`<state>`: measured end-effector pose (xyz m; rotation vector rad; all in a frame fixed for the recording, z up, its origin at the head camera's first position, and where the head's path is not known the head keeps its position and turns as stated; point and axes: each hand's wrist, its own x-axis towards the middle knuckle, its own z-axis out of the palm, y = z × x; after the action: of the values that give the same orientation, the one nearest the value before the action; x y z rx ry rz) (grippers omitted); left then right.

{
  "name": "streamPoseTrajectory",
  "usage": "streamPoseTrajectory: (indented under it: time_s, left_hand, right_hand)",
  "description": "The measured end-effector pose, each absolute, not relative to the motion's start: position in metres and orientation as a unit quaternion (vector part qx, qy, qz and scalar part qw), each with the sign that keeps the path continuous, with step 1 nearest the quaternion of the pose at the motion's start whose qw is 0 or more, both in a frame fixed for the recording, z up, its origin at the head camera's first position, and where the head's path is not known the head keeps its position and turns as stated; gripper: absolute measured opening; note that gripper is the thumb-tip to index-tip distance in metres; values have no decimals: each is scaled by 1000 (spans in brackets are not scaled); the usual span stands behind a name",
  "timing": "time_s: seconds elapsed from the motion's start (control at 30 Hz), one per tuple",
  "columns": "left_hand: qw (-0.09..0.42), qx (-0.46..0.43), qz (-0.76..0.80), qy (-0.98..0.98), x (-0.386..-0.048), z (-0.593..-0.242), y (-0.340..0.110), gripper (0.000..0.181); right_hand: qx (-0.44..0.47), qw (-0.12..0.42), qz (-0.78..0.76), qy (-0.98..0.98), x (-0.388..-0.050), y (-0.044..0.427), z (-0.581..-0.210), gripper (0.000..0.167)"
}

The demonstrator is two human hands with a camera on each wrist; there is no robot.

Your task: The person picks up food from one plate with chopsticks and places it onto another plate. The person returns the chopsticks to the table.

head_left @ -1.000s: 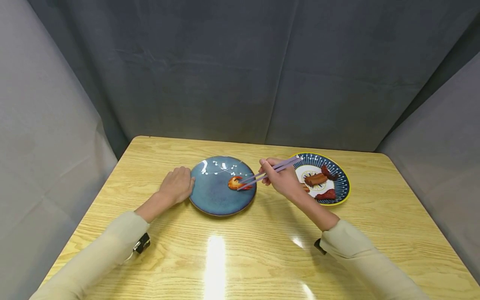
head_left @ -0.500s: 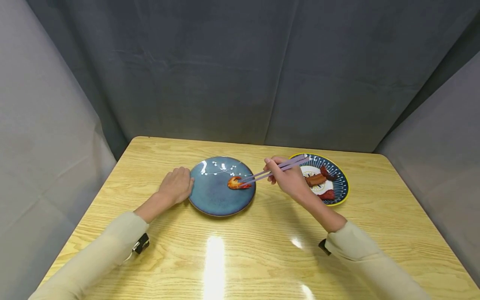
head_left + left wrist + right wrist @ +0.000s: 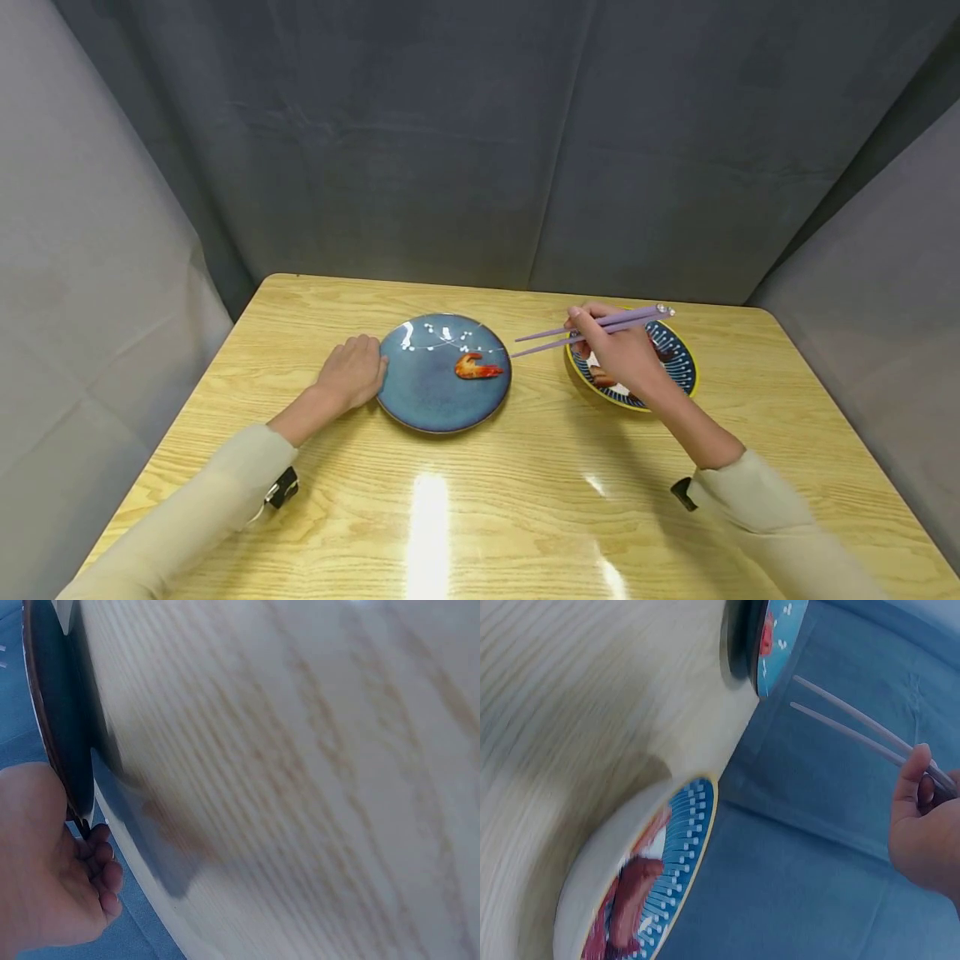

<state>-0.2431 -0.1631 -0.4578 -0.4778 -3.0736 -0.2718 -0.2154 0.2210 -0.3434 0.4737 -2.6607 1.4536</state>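
My left hand [image 3: 352,371] grips the left rim of a blue plate [image 3: 420,396] with white blossoms. In the left wrist view its fingers [image 3: 105,862] curl beneath the rim. A cooked shrimp [image 3: 478,367] lies on the plate's right side. My right hand [image 3: 618,354] holds a pair of lilac chopsticks [image 3: 637,314] above a yellow-rimmed patterned bowl [image 3: 686,367]. The chopstick tips point left, spread apart with nothing between them, near the plate's right edge. Brown and red meat pieces [image 3: 634,900] lie in the bowl, partly hidden by my right hand in the head view.
Both dishes stand on a light wooden table [image 3: 510,500]. A dark grey curtain [image 3: 420,150] hangs behind it, with pale cloth panels [image 3: 90,250] at the sides. Black straps [image 3: 282,487] sit at both wrists.
My right hand has moved right with the chopsticks, whose tips have left the shrimp and the plate. The shrimp stays on the plate. My left hand has not moved.
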Motion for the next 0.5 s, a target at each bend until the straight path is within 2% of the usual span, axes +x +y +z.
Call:
streamPoseTrajectory:
  time_s: [0.3,0.5]
  left_hand:
    - [6,-151,-83,-985,-244,-458,-164,29]
    - [1,-147,-82,-986,-244,-458,-165,29]
  right_hand:
    - [101,34,466,-879,-210,250,-334,41]
    - [73,54,474,-876,-207,264,-333,43]
